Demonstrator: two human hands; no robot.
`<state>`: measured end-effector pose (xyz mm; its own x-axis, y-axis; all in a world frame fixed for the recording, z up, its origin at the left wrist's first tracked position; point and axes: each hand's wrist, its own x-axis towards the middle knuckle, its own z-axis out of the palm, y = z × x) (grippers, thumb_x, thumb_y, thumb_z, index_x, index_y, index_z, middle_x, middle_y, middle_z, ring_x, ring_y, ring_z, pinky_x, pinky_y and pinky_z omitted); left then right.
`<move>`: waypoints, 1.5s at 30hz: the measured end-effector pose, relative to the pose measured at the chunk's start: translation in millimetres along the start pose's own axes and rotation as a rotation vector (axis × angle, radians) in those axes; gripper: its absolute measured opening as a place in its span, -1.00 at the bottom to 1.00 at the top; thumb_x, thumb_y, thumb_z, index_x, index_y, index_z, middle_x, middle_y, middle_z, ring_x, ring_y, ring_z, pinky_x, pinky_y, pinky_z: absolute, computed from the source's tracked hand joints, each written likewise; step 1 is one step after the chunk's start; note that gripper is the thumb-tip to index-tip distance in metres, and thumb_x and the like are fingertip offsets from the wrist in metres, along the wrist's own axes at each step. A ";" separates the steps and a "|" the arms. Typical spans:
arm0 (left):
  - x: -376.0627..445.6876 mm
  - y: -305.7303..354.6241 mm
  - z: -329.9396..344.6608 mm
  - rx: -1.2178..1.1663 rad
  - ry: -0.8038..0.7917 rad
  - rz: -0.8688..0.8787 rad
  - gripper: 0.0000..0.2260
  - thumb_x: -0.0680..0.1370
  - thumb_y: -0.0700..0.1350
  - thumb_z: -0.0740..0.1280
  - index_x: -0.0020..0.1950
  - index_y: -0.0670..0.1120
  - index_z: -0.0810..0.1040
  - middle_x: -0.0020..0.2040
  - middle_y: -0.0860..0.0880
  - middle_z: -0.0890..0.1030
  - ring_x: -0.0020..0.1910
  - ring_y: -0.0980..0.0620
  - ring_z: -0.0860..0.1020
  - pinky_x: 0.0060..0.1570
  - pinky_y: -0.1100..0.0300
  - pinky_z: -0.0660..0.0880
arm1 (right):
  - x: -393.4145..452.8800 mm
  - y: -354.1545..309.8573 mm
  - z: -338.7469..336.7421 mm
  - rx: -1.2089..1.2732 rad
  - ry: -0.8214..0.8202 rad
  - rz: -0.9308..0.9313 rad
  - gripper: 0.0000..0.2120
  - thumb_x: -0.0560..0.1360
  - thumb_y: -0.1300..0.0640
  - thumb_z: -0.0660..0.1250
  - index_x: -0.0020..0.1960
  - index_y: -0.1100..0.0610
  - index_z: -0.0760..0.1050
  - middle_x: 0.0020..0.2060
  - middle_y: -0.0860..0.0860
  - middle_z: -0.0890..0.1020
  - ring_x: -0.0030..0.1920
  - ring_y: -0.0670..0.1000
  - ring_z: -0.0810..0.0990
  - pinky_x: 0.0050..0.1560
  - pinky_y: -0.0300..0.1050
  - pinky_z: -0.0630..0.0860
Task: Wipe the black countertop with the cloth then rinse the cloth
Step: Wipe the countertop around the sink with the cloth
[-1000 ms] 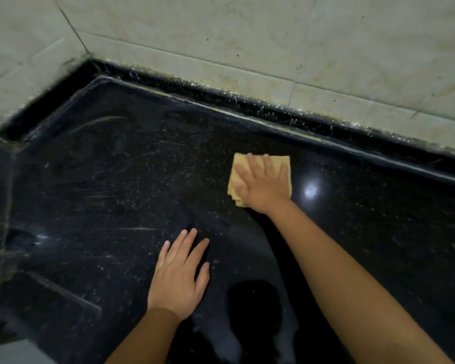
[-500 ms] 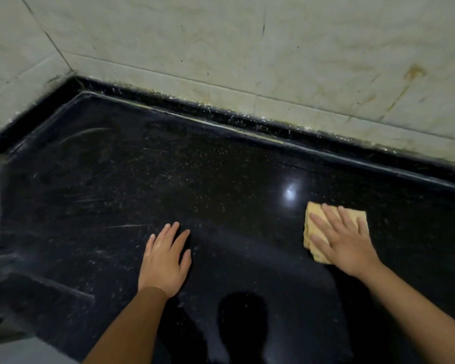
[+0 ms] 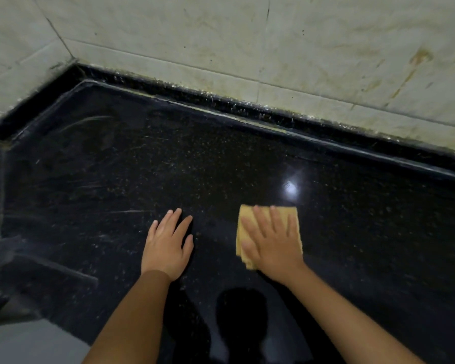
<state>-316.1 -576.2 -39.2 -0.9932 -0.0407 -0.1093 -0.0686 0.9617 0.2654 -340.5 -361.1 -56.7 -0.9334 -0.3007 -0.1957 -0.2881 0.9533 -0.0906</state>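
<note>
A folded yellow cloth [image 3: 292,214] lies flat on the black speckled countertop [image 3: 142,164]. My right hand [image 3: 272,243] presses down on the cloth with straight, spread fingers and covers most of it. My left hand [image 3: 168,245] rests palm down on the bare countertop just left of the cloth, fingers straight, holding nothing. Pale smears and streaks show on the left part of the countertop.
A raised black lip [image 3: 247,109] runs along the back under stained pale wall tiles [image 3: 326,48]. The walls meet in a corner at the back left. The countertop's front edge drops to a grey floor [image 3: 24,342] at the lower left. A lamp's reflection [image 3: 290,187] glints behind the cloth.
My right hand slid the cloth from the back middle out to the right, then back left and nearer me, close to my left hand. The left hand stayed flat on the countertop.
</note>
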 end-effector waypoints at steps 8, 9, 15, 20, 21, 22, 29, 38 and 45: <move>-1.5 -2.7 0.0 0.024 -0.024 0.011 -0.58 0.64 -0.01 0.03 0.51 -0.01 0.14 0.54 0.00 0.07 0.52 0.05 -0.05 0.45 0.10 -0.16 | -112.9 20.6 21.6 -0.089 0.025 -0.268 -0.53 0.58 -0.20 -0.23 0.47 -0.19 0.06 0.52 -0.09 0.05 0.52 0.05 -0.17 0.38 0.15 -0.07; -1.4 -2.9 0.0 0.033 -0.027 0.014 -0.58 0.64 -0.01 0.02 0.51 0.00 0.12 0.54 0.00 0.05 0.52 0.05 -0.06 0.45 0.11 -0.16 | -118.5 25.5 22.5 -0.081 0.039 -0.265 -0.54 0.59 -0.21 -0.21 0.44 -0.19 0.13 0.52 -0.09 -0.05 0.52 0.04 -0.18 0.39 0.14 -0.08; -1.8 -1.8 -3.3 0.063 -0.040 0.000 -0.57 0.64 0.01 -0.02 0.52 0.02 0.08 0.55 0.01 0.01 0.52 0.05 -0.08 0.45 0.09 -0.16 | -113.7 9.7 17.0 -0.088 -0.017 -0.075 -0.52 0.59 -0.21 -0.23 0.35 -0.11 0.26 0.52 -0.11 -0.14 0.52 0.02 -0.19 0.38 0.13 -0.10; 3.0 -8.1 -18.1 0.138 -0.071 0.109 -0.58 0.64 0.02 -0.02 0.51 0.03 0.13 0.53 0.00 0.11 0.51 0.00 0.00 0.45 0.01 -0.13 | -102.6 -21.2 14.7 -0.036 -0.124 0.120 -0.50 0.59 -0.19 -0.26 0.34 -0.07 0.27 0.48 -0.03 0.18 0.51 0.06 -0.11 0.36 0.11 -0.10; 1.7 -13.1 -22.2 0.152 -0.074 0.121 -0.59 0.65 0.02 -0.03 0.51 0.03 0.13 0.52 0.01 0.13 0.51 0.00 -0.01 0.44 0.01 -0.13 | -100.4 -28.9 12.9 -0.028 -0.157 0.168 -0.45 0.59 -0.21 -0.29 0.35 -0.05 0.28 0.42 0.00 0.31 0.49 0.12 -0.01 0.32 0.14 -0.04; -2.4 -20.4 -28.4 0.151 -0.069 0.119 -0.59 0.65 0.02 -0.03 0.51 0.04 0.13 0.52 0.01 0.13 0.51 0.00 -0.02 0.44 0.01 -0.13 | -96.4 -39.9 9.2 -0.040 -0.170 0.201 -0.34 0.54 -0.25 -0.38 0.41 -0.02 0.24 0.43 0.02 0.31 0.46 0.14 0.05 0.30 0.18 0.01; -84.8 -119.5 -42.0 -0.011 0.136 0.176 -0.63 0.48 -0.03 0.10 0.12 -0.06 0.63 0.15 -0.07 0.62 0.22 -0.10 0.50 0.08 -0.03 0.50 | -56.9 -127.4 -7.1 0.078 -0.250 0.281 -0.25 0.32 -0.35 -0.56 0.47 -0.12 -0.35 0.46 -0.11 -0.36 0.48 0.10 -0.36 0.42 0.23 -0.29; -163.3 -260.2 -42.0 -0.047 0.233 -0.012 -0.68 0.53 -0.02 0.07 0.16 -0.02 0.52 0.13 -0.12 0.62 0.24 -0.06 0.34 0.14 0.04 0.38 | 21.9 -298.1 -6.4 0.100 -0.250 0.087 -0.49 0.60 -0.14 -0.22 0.51 -0.09 -0.25 0.50 -0.05 -0.30 0.48 0.14 -0.36 0.38 0.29 -0.34; -138.4 -286.5 -53.0 0.047 0.168 -0.044 -0.61 0.51 -0.04 0.05 0.11 -0.09 0.62 0.13 -0.13 0.62 0.23 -0.03 0.33 0.13 0.04 0.43 | 8.0 -357.0 22.1 0.012 -0.089 -0.120 -0.40 0.60 -0.13 -0.28 0.23 -0.05 0.50 0.28 0.03 0.50 0.43 0.21 0.17 0.30 0.17 -0.09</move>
<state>-164.0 -860.5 -49.3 -0.9914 -0.1238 0.0427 -0.1116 0.9694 0.2188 -240.4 -704.4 -47.5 -0.8696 -0.4142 -0.2689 -0.3931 0.9102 -0.1306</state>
